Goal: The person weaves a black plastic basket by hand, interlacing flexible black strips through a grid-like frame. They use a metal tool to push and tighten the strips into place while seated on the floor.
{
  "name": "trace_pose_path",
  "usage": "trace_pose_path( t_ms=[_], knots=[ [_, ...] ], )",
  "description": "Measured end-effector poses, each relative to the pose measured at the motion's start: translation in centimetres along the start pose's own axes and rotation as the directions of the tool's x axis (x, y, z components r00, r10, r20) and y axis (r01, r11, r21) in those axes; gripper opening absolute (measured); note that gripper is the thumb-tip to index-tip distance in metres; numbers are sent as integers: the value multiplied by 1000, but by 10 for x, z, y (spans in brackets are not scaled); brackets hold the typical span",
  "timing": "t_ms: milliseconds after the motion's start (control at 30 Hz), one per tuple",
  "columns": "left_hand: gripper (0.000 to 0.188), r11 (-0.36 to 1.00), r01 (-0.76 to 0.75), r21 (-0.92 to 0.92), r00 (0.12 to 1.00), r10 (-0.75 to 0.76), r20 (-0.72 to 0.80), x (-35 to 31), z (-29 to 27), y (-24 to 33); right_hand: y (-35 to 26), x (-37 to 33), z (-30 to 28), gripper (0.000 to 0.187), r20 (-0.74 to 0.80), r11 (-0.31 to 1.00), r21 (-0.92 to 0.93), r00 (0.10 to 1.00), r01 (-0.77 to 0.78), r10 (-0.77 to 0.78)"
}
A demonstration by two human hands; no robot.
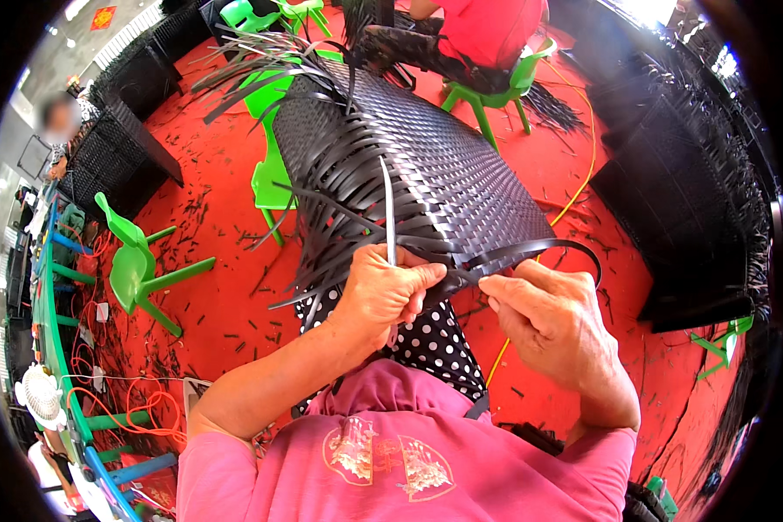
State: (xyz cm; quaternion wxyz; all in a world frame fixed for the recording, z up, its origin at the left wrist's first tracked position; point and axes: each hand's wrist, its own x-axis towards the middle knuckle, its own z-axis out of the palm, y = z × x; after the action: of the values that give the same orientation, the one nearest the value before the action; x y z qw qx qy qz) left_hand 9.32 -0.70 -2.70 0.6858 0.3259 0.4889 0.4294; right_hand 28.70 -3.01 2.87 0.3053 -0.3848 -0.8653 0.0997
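The black woven panel point(470, 165) extends forward from the polka-dot trousers point(435, 344), at the centre of the work area. Loose strip ends fringe its left side and far left corner. The left hand point(378, 291) is closed around a slender curved metal tool point(389, 204), tip pointing away from the wearer. The right hand point(548, 317) forms a narrow pinch on a black strip point(468, 277) at the panel's near edge; a looped strip point(531, 247) arches above this hand.

The floor point(222, 296) is bright red and littered with short dark offcuts. A green chair point(274, 174) is partly overlapped by the panel; another green chair point(130, 265) stands to the left. Ahead, a co-worker in a red top point(491, 30) sits on a third. Black woven furniture point(670, 217) lines the right side. A yellow cord point(593, 139) crosses the floor; a white fan point(40, 396) stands lower left, near orange cable point(157, 404).
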Motion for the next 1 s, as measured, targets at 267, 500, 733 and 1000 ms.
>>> trace_pose_path(
  t_ms=[267, 500, 733, 1000],
  knots=[
    [12, 978, 74, -197, 996, -64, 59, 5, -12, -14, 13, 2, 3, 10, 18, 998, 48, 999, -51, 50],
    [7, 957, 115, -265, 990, -89, 107, 5, -13, -12, 18, 14, 1, 8, 106, 997, 72, 994, 0, -7],
    [9, 966, 80, -246, 992, -52, 119, 3, -14, -13, 21, 38, 3, 6, 297, 998, 0, 953, 59, -57],
    [6, 986, -126, -110, 987, 136, 82, -3, -10, -18, 24, 46, 8, 12, 400, 978, -116, 910, 172, -113]
  ],
)
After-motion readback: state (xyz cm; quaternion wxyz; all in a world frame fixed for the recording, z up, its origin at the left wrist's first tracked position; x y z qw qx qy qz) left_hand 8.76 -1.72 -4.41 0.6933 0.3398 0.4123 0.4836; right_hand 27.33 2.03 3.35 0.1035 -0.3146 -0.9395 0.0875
